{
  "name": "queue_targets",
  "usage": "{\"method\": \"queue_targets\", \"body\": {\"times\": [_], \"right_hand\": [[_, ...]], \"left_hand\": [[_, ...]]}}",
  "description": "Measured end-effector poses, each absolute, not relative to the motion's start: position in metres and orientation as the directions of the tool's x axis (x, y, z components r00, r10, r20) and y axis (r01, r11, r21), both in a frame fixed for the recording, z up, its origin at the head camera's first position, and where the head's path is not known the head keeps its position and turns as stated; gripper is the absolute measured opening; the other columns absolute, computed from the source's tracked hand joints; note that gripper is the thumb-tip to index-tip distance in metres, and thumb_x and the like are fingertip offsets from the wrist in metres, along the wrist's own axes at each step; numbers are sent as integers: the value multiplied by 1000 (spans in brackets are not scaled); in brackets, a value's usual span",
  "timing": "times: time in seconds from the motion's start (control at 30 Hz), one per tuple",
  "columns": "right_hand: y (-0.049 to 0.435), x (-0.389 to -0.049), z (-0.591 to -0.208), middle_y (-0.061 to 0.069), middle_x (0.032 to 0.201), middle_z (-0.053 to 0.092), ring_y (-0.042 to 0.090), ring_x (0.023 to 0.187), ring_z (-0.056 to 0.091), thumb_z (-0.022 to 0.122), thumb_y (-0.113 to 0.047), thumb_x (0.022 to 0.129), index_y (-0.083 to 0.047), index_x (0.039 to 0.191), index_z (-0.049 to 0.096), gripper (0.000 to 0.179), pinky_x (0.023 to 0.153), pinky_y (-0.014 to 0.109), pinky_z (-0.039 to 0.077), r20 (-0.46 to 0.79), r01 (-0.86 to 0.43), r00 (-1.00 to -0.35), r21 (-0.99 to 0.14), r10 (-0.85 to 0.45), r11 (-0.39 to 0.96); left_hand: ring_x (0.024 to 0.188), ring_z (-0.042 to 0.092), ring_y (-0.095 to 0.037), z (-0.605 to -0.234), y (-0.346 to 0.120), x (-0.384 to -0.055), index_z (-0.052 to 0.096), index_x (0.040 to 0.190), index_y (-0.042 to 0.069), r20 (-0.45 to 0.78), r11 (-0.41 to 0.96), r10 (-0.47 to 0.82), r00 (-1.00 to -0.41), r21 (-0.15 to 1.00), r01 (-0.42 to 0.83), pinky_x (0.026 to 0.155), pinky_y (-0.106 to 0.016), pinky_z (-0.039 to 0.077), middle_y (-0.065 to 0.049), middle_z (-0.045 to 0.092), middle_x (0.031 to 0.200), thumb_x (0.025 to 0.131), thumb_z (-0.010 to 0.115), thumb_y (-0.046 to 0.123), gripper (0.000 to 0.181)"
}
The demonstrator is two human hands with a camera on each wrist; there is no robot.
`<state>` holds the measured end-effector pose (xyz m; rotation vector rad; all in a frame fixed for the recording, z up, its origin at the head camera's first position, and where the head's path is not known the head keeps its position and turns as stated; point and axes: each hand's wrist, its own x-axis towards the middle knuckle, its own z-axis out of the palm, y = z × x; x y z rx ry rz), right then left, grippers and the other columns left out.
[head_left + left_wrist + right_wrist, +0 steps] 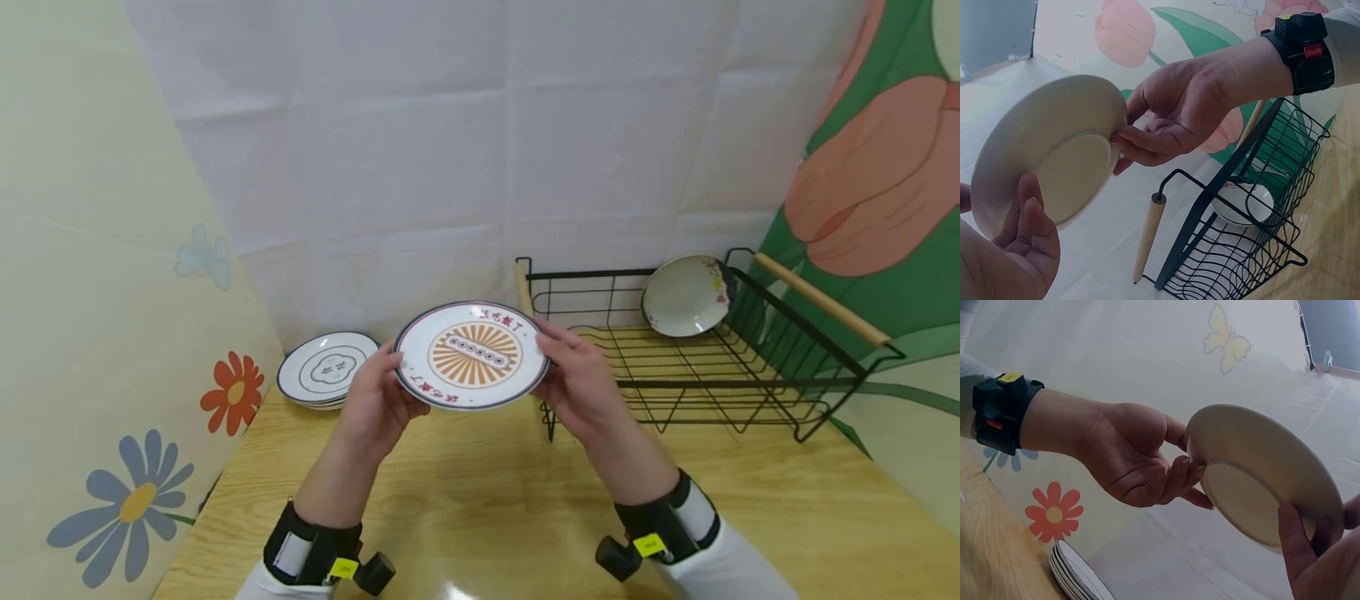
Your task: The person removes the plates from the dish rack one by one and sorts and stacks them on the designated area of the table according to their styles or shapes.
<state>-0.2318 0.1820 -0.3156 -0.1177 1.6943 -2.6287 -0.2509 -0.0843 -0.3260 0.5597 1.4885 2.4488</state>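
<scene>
A white plate (476,392) with a dark rim, red characters and an orange ray pattern is held up in front, above the table. My left hand (381,406) grips its left edge, thumb at the rim and fingers underneath. On the opposite edge, my right hand (581,387) holds it the same way. Both wrist views show the plain underside of the plate (1079,178) with its foot ring, and fingertips against it. Behind my left hand, a stack of white plates (318,367) with dark rims stands on the table.
A black wire dish rack (675,384) with wooden handles stands at the right on the wooden table (465,500). A white bowl (684,300) with a floral patch leans in its back right part. White cloth (420,142) hangs behind; patterned cloth covers both sides.
</scene>
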Motion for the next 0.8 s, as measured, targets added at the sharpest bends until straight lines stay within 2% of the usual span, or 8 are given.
{"method": "queue_targets", "body": {"times": [0.2, 0.33, 0.53, 0.6, 0.7, 0.8], "right_hand": [[172, -242, -314, 5, 125, 72, 10, 92, 75, 51, -22, 109, -11, 157, 42, 50, 80, 26, 62, 51, -49, -999, -922, 4, -385], [159, -250, -310, 4, 118, 74, 10, 89, 76, 49, -23, 109, -11, 154, 46, 46, 76, 27, 63, 72, -71, -997, -915, 13, -397], [135, -263, -305, 12, 127, 70, 12, 83, 74, 47, -19, 110, -13, 153, 48, 44, 72, 30, 63, 119, -104, -993, -916, -15, -388], [129, -271, -306, 12, 122, 72, 12, 79, 73, 49, -18, 109, -13, 152, 49, 44, 69, 30, 63, 118, -106, -993, -918, -9, -383], [117, -284, -311, 5, 105, 74, 11, 72, 70, 50, -19, 108, -15, 154, 47, 47, 62, 29, 61, 93, -95, -995, -931, 23, -352], [105, -297, -321, 3, 96, 72, 11, 65, 63, 50, -20, 107, -19, 157, 43, 51, 56, 28, 57, 52, -72, -996, -951, 76, -300]], "left_hand": [[66, 71, -6, -325, -89, -255, 48, 134, 9, 232, -494, 354, -906, 869, 30, 62, -23, 57, 5, 78, 83, 111, 27, 22, 34], [67, 71, -6, -321, -92, -260, 50, 133, 10, 214, -487, 289, -933, 872, 49, 62, -22, 57, 5, 78, 85, 112, 26, 25, 35], [71, 73, -5, -316, -103, -271, 53, 129, 10, 201, -481, 173, -964, 871, 95, 61, -21, 57, 5, 78, 88, 113, 27, 28, 36], [70, 73, -5, -316, -106, -277, 55, 126, 9, 189, -477, 138, -972, 873, 102, 61, -20, 57, 4, 78, 86, 112, 28, 29, 36], [65, 70, -5, -318, -110, -288, 57, 122, 8, 157, -458, 84, -984, 883, 102, 58, -19, 55, 4, 76, 82, 112, 30, 30, 36], [60, 65, -6, -322, -112, -300, 54, 128, 5, 102, -414, 36, -994, 907, 78, 56, -19, 52, 4, 74, 76, 112, 31, 31, 39]]}}
